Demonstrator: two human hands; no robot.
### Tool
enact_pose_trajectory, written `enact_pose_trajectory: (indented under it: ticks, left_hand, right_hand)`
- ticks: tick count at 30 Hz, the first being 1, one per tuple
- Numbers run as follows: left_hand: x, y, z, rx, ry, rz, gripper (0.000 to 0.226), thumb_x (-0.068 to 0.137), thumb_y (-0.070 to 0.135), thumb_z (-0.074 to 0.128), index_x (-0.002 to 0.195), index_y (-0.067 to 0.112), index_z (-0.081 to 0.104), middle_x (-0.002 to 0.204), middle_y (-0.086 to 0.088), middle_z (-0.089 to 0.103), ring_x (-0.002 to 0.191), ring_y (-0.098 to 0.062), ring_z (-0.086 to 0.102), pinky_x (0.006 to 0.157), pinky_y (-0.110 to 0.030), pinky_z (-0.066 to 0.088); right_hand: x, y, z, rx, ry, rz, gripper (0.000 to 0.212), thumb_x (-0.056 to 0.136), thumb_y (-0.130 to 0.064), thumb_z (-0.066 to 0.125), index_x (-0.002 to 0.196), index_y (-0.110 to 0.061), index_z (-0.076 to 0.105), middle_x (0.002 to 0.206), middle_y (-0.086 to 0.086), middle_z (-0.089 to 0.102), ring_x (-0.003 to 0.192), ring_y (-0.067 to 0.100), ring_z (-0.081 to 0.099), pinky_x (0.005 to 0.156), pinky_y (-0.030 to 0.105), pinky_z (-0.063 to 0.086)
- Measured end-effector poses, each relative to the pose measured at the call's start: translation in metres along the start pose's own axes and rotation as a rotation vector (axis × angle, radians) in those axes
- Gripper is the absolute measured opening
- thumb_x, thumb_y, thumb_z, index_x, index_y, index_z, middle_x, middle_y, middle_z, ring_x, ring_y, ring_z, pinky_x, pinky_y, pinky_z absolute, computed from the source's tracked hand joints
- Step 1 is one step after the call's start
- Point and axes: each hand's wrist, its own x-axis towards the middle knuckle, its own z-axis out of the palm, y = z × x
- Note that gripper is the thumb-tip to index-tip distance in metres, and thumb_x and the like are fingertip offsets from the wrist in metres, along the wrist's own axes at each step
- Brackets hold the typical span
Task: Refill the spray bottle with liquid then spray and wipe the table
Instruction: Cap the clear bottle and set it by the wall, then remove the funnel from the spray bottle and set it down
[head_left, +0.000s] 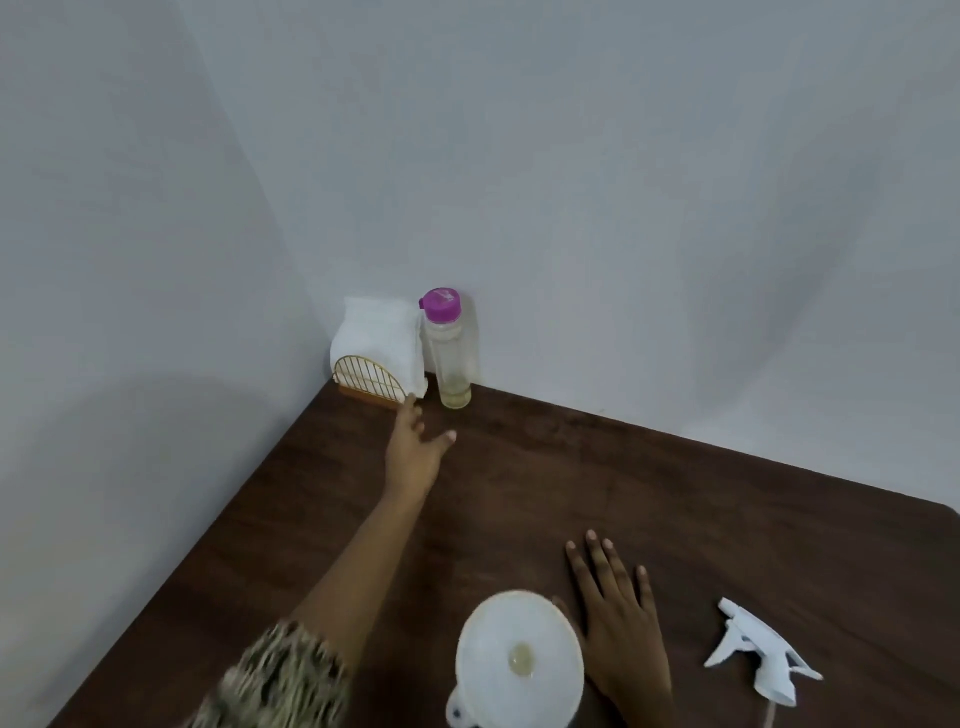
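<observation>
- A white plastic funnel (520, 660) sits at the near edge of the dark brown wooden worktop (675, 519), a little yellowish liquid in its throat. It presumably rests in the neck of the spray bottle, but the bottle itself is hidden beneath it.
- At 3 o'clock from the funnel the right hand (618, 618) lies flat, palm down, fingers spread, gripping nothing and just beside the funnel's rim.
- Further toward 3 o'clock, the white plastic trigger spray head (758, 654) lies on its side, detached, well apart from the right hand.
- The left hand (415, 452) is stretched out toward 11 o'clock, open with fingers loosely spread and empty. Its fingertips reach almost to the gold wire napkin holder (370, 382), which holds a stack of folded white cloths or tissues (376, 338) in the far corner.
- Just beside the holder, at 1 o'clock from the left hand, stands the clear plastic refill bottle with a purple cap (448, 353). It is upright, long axis vertical, against the wall, with only a shallow layer of yellowish liquid at the bottom.
- The left hand is much the nearer to both; whether it is aimed at the bottle or the cloths cannot be told, though the fingertips point more at the holder.
</observation>
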Motion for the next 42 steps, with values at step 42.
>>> enact_pose_trajectory:
  ticks: [42]
  left_hand:
    - [-0.232, -0.066, -0.007, 0.091, -0.214, 0.055, 0.063, 0.072, 0.023, 0.082, 0.125, 0.032, 0.048, 0.129, 0.008, 0.054, 0.119, -0.012, 0.050, 0.092, -0.026, 0.042]
  right_hand:
    - [0.020, -0.109, -0.221, 0.176, -0.566, -0.533, 0.012, 0.089, -0.012, 0.061, 0.100, -0.014, 0.066, 0.083, -0.003, 0.063, 0.068, 0.022, 0.066, 0.057, 0.025, 0.054]
